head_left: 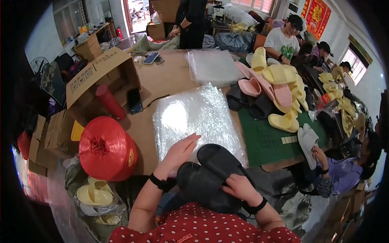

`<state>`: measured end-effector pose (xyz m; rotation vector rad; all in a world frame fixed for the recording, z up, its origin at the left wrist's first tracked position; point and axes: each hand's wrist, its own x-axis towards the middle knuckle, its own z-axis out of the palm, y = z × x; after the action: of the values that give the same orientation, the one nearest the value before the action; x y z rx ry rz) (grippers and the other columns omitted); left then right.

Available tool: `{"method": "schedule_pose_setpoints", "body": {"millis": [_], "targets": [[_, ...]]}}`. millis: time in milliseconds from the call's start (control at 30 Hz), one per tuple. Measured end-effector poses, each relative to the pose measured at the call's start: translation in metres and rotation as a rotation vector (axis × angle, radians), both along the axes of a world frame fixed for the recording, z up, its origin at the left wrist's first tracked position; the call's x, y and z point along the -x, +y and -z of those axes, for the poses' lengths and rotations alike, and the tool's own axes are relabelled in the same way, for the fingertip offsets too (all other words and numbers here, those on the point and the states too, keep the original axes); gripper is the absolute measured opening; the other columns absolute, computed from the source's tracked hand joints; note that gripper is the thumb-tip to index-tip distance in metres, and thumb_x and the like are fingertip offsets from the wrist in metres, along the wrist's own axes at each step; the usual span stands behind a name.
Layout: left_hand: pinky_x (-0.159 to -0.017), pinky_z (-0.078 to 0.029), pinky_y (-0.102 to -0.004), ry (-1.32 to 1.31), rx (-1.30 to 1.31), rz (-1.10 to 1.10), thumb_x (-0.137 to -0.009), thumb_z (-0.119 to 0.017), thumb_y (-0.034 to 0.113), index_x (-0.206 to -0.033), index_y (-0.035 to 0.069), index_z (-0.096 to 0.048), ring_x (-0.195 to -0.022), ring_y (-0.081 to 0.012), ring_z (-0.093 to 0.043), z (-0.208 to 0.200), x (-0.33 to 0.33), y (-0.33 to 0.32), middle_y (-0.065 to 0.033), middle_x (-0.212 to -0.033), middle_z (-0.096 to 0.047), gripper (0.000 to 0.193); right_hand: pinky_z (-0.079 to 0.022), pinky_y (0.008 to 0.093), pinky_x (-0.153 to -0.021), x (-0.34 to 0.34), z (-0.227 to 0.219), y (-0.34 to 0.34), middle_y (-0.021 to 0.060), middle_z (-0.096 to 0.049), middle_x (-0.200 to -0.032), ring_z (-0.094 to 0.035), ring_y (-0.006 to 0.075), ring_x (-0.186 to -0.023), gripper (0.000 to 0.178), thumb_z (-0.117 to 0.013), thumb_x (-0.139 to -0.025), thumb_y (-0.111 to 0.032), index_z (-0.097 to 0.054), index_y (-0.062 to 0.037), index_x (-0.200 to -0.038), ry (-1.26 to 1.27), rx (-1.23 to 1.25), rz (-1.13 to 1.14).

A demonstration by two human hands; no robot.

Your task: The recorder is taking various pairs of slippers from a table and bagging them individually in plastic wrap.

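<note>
My right hand (pixel 239 187) grips a pair of black slippers (pixel 210 172), stacked sole to sole, just above my lap. My left hand (pixel 178 152) rests flat with fingers spread on the near edge of a stack of clear plastic bags (pixel 194 115) lying on the brown table (pixel 162 81). The black slippers touch the stack's near edge beside my left hand.
A large red spool of twine (pixel 106 148) stands left of my arm, with an open cardboard box (pixel 101 77) behind it. Yellow, pink and black slippers (pixel 275 89) pile on the right by a green mat (pixel 267 141). Other people work at the right and far side.
</note>
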<state>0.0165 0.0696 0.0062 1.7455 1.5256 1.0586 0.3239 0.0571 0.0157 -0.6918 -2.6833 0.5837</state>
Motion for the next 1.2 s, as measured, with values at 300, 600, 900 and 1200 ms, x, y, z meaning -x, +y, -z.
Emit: {"method": "schedule_pose_setpoints", "body": {"millis": [300,600,900,1200], "targets": [[-0.119,-0.019,-0.0574,0.441,-0.197,0.154,-0.098,-0.051,0.017,-0.139,0.012,-0.055,-0.148,-0.0376,-0.024,-0.023,-0.026,-0.026,-0.0064,-0.156,-0.040,0.042,-0.050,0.0447,-0.065,0.018,0.002,-0.004,0.0150,-0.056,-0.080,-0.060,0.0358,-0.077,0.024,-0.069,-0.088,-0.022,-0.056,-0.0033,-0.082,0.045,-0.036,0.335],[-0.120,-0.017,-0.0557,0.328,-0.249,0.321,-0.097,-0.050,0.012,-0.140,0.007,-0.053,-0.147,-0.0372,-0.028,-0.046,-0.042,-0.037,-0.0106,-0.154,-0.042,0.044,-0.051,0.0467,-0.069,0.092,0.037,0.049,0.0173,-0.059,-0.087,-0.061,0.0376,-0.082,0.020,-0.067,-0.087,-0.019,-0.058,-0.0013,-0.091,0.244,-0.033,0.352],[-0.120,-0.023,-0.0506,0.195,-0.188,0.412,-0.096,-0.049,0.012,-0.139,0.005,-0.054,-0.145,-0.0381,-0.031,-0.049,-0.033,-0.053,-0.0127,-0.151,-0.046,0.043,-0.048,0.0512,-0.067,0.172,0.020,0.105,0.0248,-0.055,-0.092,-0.059,0.0462,-0.082,0.025,-0.066,-0.092,-0.020,-0.052,0.0011,-0.094,0.441,-0.090,0.544],[-0.112,-0.036,-0.0488,0.221,-0.235,-0.299,-0.079,-0.076,0.026,-0.132,0.007,-0.060,-0.137,-0.0408,-0.040,0.001,0.003,-0.079,-0.0175,-0.147,-0.047,0.058,-0.048,0.0434,-0.093,0.087,0.013,0.007,0.0224,-0.055,-0.130,-0.053,0.0370,-0.120,0.056,-0.071,-0.088,-0.016,-0.050,-0.0036,-0.139,0.354,-0.050,0.131]]}}
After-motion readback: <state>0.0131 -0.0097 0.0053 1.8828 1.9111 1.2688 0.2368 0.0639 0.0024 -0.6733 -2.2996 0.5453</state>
